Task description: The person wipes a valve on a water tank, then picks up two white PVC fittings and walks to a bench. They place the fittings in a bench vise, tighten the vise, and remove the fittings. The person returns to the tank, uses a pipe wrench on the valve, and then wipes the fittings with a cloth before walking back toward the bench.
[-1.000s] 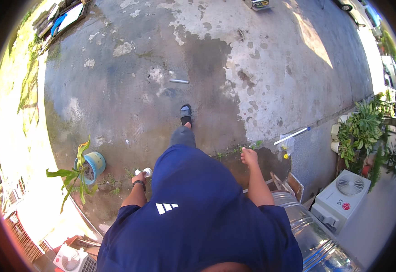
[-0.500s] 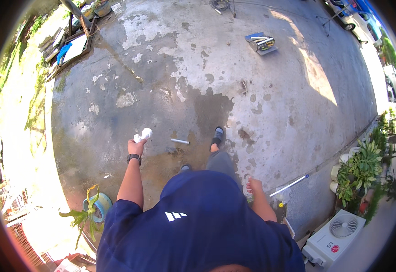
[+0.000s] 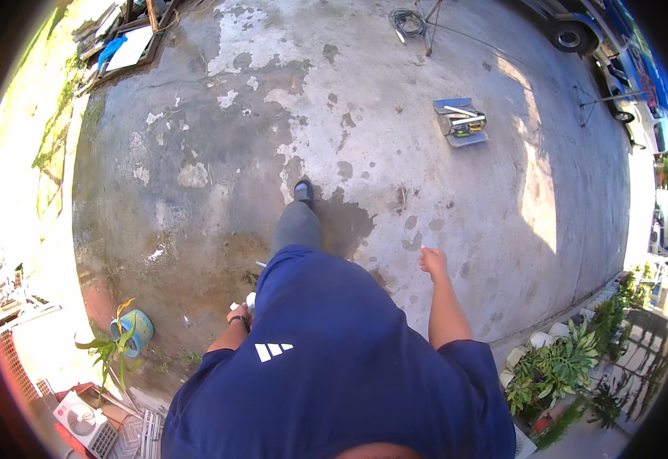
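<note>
Low beside my body on the left, my left hand [image 3: 237,313] is closed around a white rounded piece [image 3: 251,300]. My shirt covers part of that piece, and its exact kind is unclear. My right hand [image 3: 432,262] hangs out to the right over the concrete, fingers curled in, with nothing showing in them. Just past my left side the tip of a short pale pipe [image 3: 261,265] lies on the floor, mostly hidden by my body. One shoe [image 3: 303,193] is set forward on the ground.
An open toolbox [image 3: 468,138] with tools and white tubes sits ahead to the right. Beyond it are a coiled cable [image 3: 406,24] and a metal stand [image 3: 430,38]. A blue potted plant [image 3: 136,333] stands at left, leafy plants [image 3: 555,363] at right, and vehicles [image 3: 617,84] far right.
I have stepped forward, and the toolbox is nearer. My left hand, with the white piece, has swung back against my side; my right hand has swung forward.
</note>
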A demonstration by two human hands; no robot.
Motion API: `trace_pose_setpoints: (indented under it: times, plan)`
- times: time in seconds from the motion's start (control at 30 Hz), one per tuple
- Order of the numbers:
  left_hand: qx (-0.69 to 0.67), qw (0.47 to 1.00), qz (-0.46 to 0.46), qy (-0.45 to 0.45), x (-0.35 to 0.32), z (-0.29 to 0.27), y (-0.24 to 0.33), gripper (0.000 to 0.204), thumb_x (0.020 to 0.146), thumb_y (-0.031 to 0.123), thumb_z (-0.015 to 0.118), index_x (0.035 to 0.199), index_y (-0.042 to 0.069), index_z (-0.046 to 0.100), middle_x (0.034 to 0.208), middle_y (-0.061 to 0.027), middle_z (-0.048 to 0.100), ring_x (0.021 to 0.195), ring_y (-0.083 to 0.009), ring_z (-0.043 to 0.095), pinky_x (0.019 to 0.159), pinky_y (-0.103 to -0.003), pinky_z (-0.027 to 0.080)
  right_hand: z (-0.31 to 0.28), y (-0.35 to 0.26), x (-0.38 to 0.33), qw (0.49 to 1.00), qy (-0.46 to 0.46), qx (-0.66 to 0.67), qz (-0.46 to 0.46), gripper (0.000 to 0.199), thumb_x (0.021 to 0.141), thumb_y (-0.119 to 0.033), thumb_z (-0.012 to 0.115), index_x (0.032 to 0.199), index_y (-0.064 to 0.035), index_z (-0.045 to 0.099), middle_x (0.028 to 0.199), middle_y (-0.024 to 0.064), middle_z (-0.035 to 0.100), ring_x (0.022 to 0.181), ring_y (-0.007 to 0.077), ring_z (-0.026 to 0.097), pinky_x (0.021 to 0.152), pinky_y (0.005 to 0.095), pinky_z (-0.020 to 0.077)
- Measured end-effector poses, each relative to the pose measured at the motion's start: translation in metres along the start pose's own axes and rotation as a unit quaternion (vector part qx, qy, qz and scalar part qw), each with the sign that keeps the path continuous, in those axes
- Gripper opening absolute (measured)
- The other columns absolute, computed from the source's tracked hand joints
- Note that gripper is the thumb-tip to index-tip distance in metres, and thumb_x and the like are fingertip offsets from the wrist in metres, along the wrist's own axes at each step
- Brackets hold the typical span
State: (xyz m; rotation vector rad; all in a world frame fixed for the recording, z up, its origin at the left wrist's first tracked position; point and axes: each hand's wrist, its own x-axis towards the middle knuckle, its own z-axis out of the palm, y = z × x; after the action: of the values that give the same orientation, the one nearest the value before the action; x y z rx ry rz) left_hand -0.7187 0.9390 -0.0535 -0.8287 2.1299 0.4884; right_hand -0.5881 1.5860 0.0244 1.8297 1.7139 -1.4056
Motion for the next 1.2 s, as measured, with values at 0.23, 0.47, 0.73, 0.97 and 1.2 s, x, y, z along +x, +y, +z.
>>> trace_pose_setpoints:
  times: [0.23,0.47,0.73,0.97,1.2]
  plan:
    - [-0.216,0.956,-0.198,0.011,0.062,-0.023,0.214,0.041,0.085,0.033,0.077,0.099,-0.004,0.065,0.079,-0.0132,0.068,0.059,-0.0233,0.065,0.049,-0.036,0.051,0.022,-0.193,0.074,0.998,0.006,0.065,0.016,0.036,0.094,-0.035,0.069,0.108,-0.0010,0.067,0.084,0.0057,0.068,0.067,0.0139,0.064,0.057,0.0292,0.0529]
    - [-0.346,0.916,0.200,0.039,0.121,-0.166,0.637,0.043,0.084,0.017,0.080,0.113,-0.005,0.056,0.085,-0.0090,0.067,0.063,-0.0144,0.063,0.053,-0.029,0.051,0.030,-0.363,0.138,0.997,-0.056,-0.013,0.046,0.035,0.096,-0.037,0.067,0.110,-0.0049,0.065,0.091,0.0066,0.068,0.076,0.0148,0.064,0.064,0.0309,0.0547]
    - [-0.282,0.913,0.286,0.075,0.169,-0.217,0.897,0.050,0.080,0.021,0.084,0.114,-0.005,0.057,0.085,-0.0082,0.068,0.071,-0.0135,0.065,0.062,-0.028,0.052,0.012,-0.515,0.272,0.994,-0.065,0.011,0.092,0.034,0.095,-0.035,0.067,0.109,-0.0046,0.065,0.091,0.0076,0.068,0.073,0.0158,0.064,0.064,0.0322,0.0552]
    - [-0.302,0.942,-0.147,0.012,0.146,-0.113,0.902,0.023,0.081,0.014,0.077,0.096,0.001,0.065,0.076,-0.0060,0.063,0.058,-0.0172,0.061,0.051,-0.031,0.052,-0.026,-0.703,0.397,0.990,-0.083,-0.065,0.099,0.034,0.093,-0.034,0.069,0.107,-0.0026,0.066,0.086,0.0066,0.068,0.068,0.0144,0.063,0.058,0.0313,0.0536]
    - [-0.131,0.988,-0.080,-0.019,0.144,-0.094,0.993,0.018,0.078,0.013,0.078,0.084,-0.001,0.068,0.081,-0.0132,0.068,0.064,-0.0203,0.066,0.052,-0.033,0.053,-0.007,-0.968,0.528,0.995,-0.071,-0.063,-0.032,0.035,0.091,-0.033,0.073,0.093,0.0020,0.070,0.075,0.0066,0.067,0.059,0.0135,0.061,0.049,0.0279,0.0480]
